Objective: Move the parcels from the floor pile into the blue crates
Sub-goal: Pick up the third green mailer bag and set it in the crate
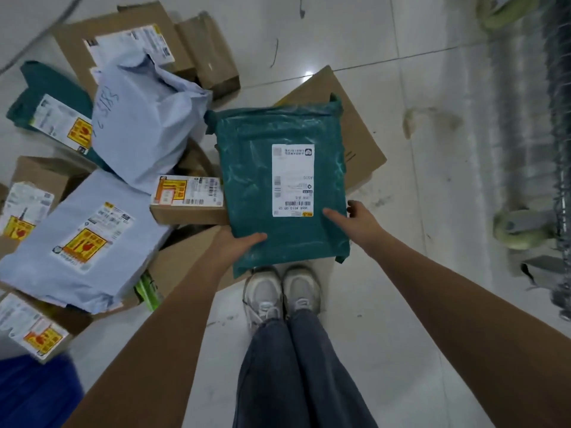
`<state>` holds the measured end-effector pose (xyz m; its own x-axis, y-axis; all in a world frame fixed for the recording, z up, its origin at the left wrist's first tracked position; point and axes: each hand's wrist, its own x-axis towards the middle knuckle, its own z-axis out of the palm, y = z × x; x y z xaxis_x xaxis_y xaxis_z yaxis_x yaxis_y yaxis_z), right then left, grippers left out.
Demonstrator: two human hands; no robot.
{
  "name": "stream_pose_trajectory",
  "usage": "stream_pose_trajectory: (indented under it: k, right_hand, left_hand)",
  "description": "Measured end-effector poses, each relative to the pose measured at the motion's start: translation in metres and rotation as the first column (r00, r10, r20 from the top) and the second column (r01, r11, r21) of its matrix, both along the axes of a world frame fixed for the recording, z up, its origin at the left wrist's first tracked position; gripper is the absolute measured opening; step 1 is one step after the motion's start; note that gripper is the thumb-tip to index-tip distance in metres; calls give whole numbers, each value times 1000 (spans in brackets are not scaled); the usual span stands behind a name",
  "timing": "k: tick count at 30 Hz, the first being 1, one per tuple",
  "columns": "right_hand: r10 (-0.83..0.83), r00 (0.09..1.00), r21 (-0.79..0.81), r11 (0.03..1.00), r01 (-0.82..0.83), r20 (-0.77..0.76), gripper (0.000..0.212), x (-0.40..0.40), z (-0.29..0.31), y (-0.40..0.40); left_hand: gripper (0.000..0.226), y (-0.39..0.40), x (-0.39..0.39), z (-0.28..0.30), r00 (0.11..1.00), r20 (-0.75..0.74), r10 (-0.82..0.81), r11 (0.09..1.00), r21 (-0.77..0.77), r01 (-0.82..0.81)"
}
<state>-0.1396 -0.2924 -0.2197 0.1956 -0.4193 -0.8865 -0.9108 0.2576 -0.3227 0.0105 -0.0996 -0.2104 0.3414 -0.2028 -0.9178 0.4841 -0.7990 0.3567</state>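
Teal poly mailer (256, 193) held flat above the floor, white shipping label (293, 180) facing up with its barcode toward the near edge. Left hand (238, 242) grasping the mailer's near-left corner, thumb lying across the top, remaining fingers hidden beneath. Right hand (360, 219) gripping the near-right edge, thumb pressed on the top just beside the label, other fingers wrapped under and out of sight. Both bare forearms stretched forward. Directly below the mailer's near edge, a pair of pale sneakers (282, 291) side by side on the glossy white tiled floor (386, 304), dark jeans above them.

Left of the mailer, the floor pile: small cardboard box (188, 200) with an orange-and-white label, touching or just beside the mailer's left edge; crumpled light-blue poly bag (145, 125) with handwriting behind it; flatter light-blue mailer (83, 239) nearer, carrying a yellow-and-red sticker; second teal mailer (49, 103) at far left; several brown cartons (123, 35) at the back and left edge. Large flattened cardboard sheet (355, 125) partly hidden behind the held mailer. Blue crate corner (34, 393) at bottom left, blurred. Wire-mesh trolley (556, 149) with greenish castors along the right edge, also blurred.
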Motion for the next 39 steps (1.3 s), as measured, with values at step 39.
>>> stream_pose_trajectory:
  k: [39]
  right_hand:
    - [-761, 412, 385, 622, 681, 501, 64, 21, 133, 150]
  left_hand:
    - [44, 45, -55, 121, 724, -218, 655, 578, -472, -665]
